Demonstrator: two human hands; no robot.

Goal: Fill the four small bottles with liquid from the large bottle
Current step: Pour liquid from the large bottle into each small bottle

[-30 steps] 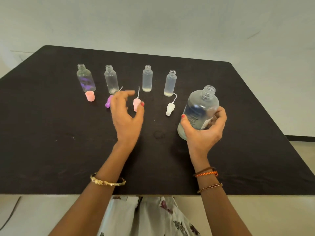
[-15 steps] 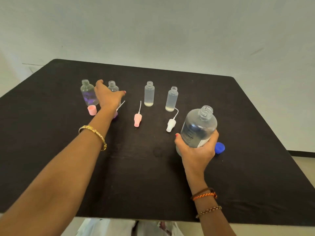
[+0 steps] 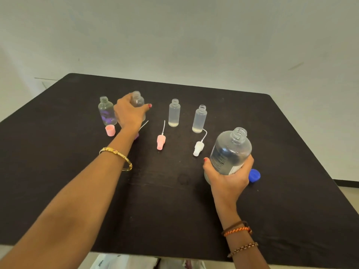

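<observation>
Caps lay loose on the black table point(image 3: 291, 191) — pink cap point(image 3: 110, 130), two sprayer tops, blue cap point(image 3: 254, 175) half hidden behind the right hand point(image 3: 227, 177), which gripped the large bottle point(image 3: 231, 150). Left hand point(image 3: 129, 113) curled round the second small bottle point(image 3: 137, 100) — its body hidden.

I see everything from one wide camera on my head, looking forward and down across the black table point(image 3: 77, 191) toward the pale wall point(image 3: 194, 35) behind it. My two forearms reach in from the bottom edge, close to the lens. The table's far edge sits about a third of the way down, its corners bowed by the wide angle
</observation>
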